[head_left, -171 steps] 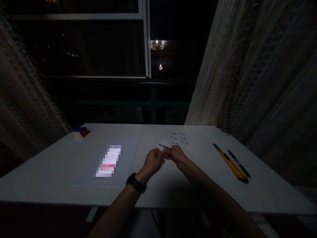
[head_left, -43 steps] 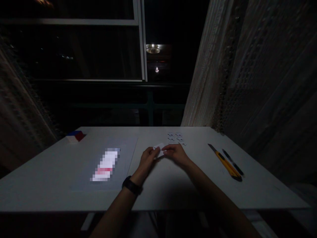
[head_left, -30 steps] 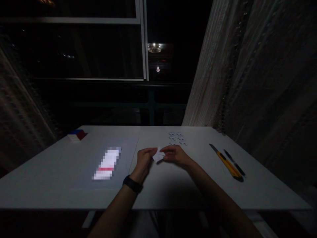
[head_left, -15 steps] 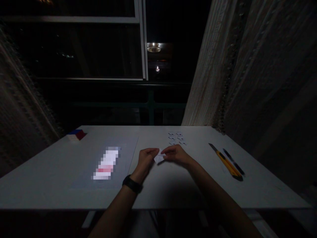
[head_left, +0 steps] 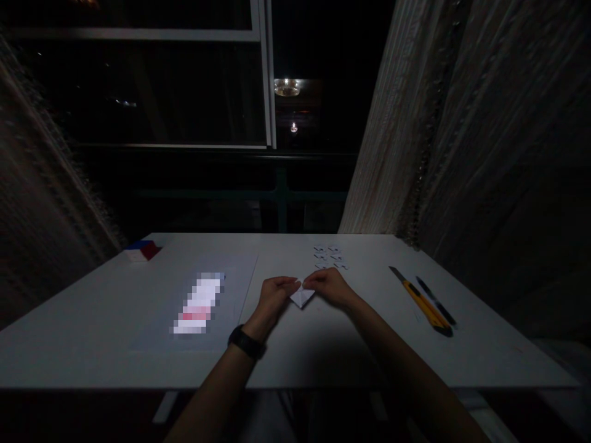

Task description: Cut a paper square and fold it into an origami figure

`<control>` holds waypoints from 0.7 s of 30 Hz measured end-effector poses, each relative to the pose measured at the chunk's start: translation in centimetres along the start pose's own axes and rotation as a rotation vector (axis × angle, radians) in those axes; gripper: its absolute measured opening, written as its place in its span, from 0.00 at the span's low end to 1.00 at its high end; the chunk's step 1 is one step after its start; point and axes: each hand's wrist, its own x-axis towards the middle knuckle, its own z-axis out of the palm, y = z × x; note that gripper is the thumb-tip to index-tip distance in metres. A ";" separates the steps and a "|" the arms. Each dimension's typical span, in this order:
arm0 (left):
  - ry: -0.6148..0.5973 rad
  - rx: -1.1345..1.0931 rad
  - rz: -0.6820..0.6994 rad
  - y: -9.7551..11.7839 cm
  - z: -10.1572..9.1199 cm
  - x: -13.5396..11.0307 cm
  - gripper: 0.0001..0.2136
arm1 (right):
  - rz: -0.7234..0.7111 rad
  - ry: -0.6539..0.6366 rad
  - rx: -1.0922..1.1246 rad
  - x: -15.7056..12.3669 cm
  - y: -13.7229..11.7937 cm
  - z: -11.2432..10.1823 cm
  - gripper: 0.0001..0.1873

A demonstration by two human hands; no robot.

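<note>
Between my hands is a small piece of folded white paper [head_left: 301, 298], its lower corner pointing toward me and a crease running down its middle. My left hand [head_left: 276, 297], with a dark band at the wrist, pinches its left upper edge. The right upper edge is pinched by the fingers of my right hand [head_left: 331, 286]. Just beyond my right hand, several small folded paper pieces [head_left: 331, 258] lie in two columns on the white table [head_left: 286, 249].
To the right lie a yellow utility knife [head_left: 425, 304] with its blade out and a dark pen [head_left: 434, 299]. At left, a blurred bright rectangle [head_left: 198, 304] rests on a large sheet [head_left: 235, 320]. A colored cube [head_left: 142, 250] sits at the far left, near the curtain.
The folded paper has turned so its point faces straight toward me, with more of its lower part showing. Both hands have shifted slightly and still hold it.
</note>
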 end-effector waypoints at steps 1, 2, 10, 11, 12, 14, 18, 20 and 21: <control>-0.007 -0.011 -0.006 0.0 0.0 0.0 0.13 | -0.001 0.006 0.002 0.0 0.1 0.0 0.07; -0.014 -0.020 -0.014 0.0 0.0 0.0 0.14 | 0.000 0.013 0.004 0.0 0.1 0.0 0.07; -0.056 -0.069 -0.059 0.0 0.1 -0.3 0.16 | -0.007 0.136 -0.028 0.1 0.0 0.8 0.08; -0.054 -0.072 -0.061 0.1 0.1 -0.3 0.16 | -0.010 0.147 -0.035 0.1 0.0 1.0 0.08; -0.051 -0.075 -0.063 0.1 0.2 -0.4 0.16 | -0.012 0.156 -0.036 0.1 0.1 1.1 0.08; -0.049 -0.077 -0.065 0.2 0.2 -0.4 0.16 | -0.018 0.174 -0.021 0.1 0.4 1.2 0.09; -0.036 -0.074 -0.061 0.3 0.3 -0.5 0.15 | -0.022 0.195 0.022 0.2 0.8 1.5 0.11; -0.035 -0.067 -0.059 0.3 0.4 -0.5 0.15 | -0.017 0.207 0.010 0.1 0.9 1.5 0.11; -0.035 -0.060 -0.058 0.3 0.4 -0.5 0.15 | -0.010 0.213 0.001 0.1 0.9 1.6 0.11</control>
